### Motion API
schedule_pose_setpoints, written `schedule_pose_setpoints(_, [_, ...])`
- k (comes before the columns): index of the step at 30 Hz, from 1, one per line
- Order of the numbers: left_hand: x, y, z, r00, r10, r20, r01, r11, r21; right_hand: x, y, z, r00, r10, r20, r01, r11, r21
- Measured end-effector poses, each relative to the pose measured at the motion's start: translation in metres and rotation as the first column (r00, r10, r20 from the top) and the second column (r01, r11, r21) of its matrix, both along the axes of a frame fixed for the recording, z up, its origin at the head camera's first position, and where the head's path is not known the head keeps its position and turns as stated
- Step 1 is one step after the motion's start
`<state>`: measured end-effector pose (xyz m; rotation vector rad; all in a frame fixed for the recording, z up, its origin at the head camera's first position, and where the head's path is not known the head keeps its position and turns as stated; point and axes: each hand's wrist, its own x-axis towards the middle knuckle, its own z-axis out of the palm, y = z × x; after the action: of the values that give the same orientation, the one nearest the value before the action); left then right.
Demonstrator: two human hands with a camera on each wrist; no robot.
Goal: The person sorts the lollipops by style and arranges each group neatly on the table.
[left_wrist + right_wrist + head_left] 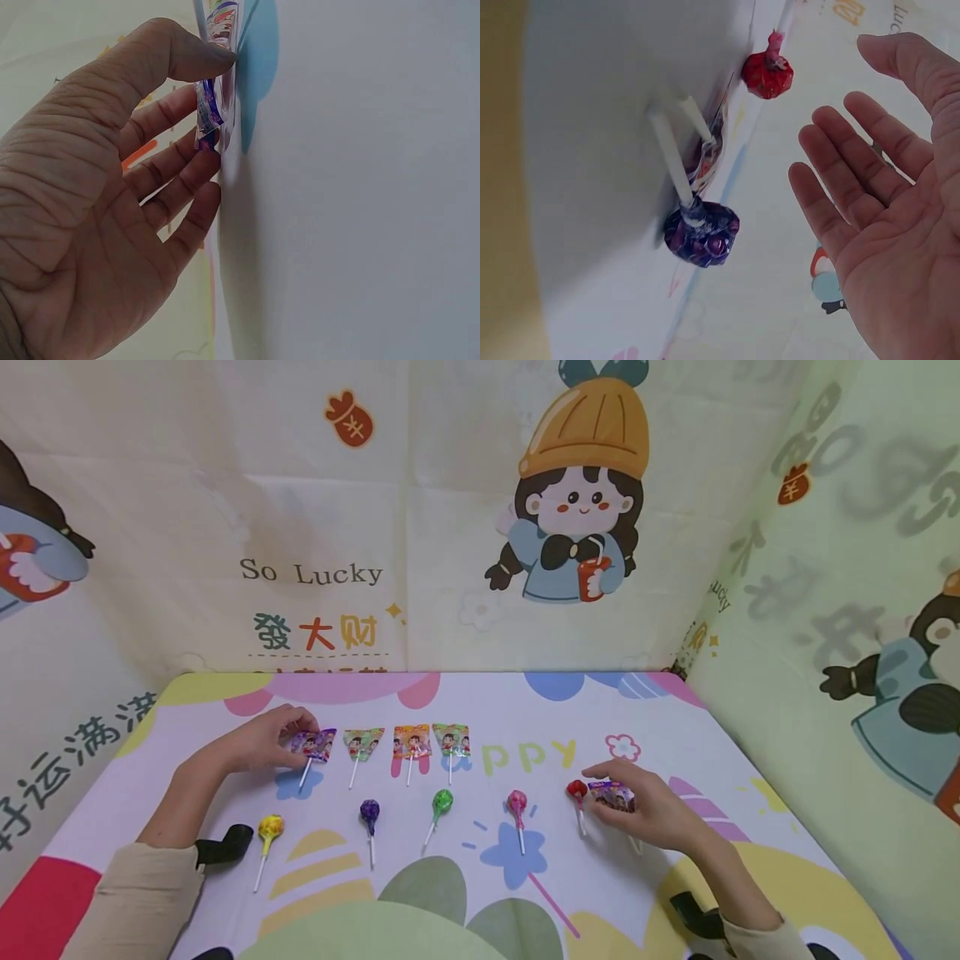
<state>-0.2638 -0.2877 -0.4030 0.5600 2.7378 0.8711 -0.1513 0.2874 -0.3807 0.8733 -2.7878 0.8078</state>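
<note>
At the left end of a row of flat-wrapped lollipops, my left hand (262,739) pinches the top of a purple flat-wrapped lollipop (313,745) between thumb and fingers; its stick points toward me. In the left wrist view the thumb lies against the shiny wrapper (210,112). My right hand (652,802) hovers with loosely extended fingers over another purple flat-wrapped lollipop (611,795). A red ball lollipop (577,789) is just left of it. The right wrist view shows a dark purple ball lollipop (703,234) beside that packet, mostly hidden by the hand in the head view.
Green (363,743), orange (412,741) and second green (452,739) flat-wrapped lollipops continue the back row. Nearer me lie yellow (271,827), dark purple (370,811), green (442,801) and pink (517,802) ball lollipops. Printed cloth walls (442,527) border the table.
</note>
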Motion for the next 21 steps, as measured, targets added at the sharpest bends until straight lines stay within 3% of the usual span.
schedule_pose_setpoints(9, [0.000,-0.002,-0.003,1.000,-0.008,-0.026,0.008,1.000,0.005,0.002,0.009,-0.005,0.998,-0.013,-0.054,0.015,0.999,0.036])
schedule_pose_setpoints(21, [0.000,0.000,-0.003,1.000,-0.001,-0.011,0.001,1.000,-0.001,0.002,0.020,-0.010,0.997,-0.064,0.032,0.061,0.995,0.076])
